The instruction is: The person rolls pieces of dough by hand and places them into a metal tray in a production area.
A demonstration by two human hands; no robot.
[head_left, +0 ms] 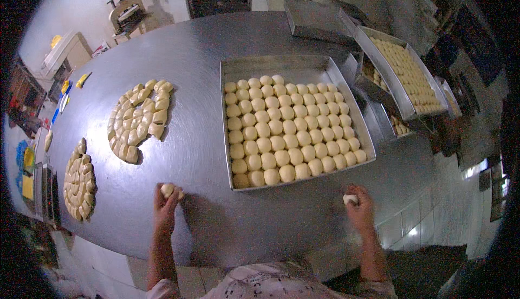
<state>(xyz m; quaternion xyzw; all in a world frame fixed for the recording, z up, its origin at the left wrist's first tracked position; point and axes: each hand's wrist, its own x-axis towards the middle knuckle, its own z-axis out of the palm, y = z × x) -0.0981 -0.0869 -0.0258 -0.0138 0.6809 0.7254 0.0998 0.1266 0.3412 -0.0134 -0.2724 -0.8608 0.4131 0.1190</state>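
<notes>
My left hand is closed over a pale dough piece on the metal table, left of the tray. Part of that dough shows between the fingers. Toward the right, in front of the tray's near right corner, my right hand curls around another dough ball, mostly hidden by the fingers. Between and beyond both hands sits a square metal tray with rows of smooth round dough balls; its far strip shows bare metal. Two clusters of cut dough pieces lie to the left, a larger one and a smaller one.
Stacked trays of dough balls stand at the far right, by an upturned metal tray. A hand-operated press is at the back left. Small yellow and blue items lie along the left edge of the steel table.
</notes>
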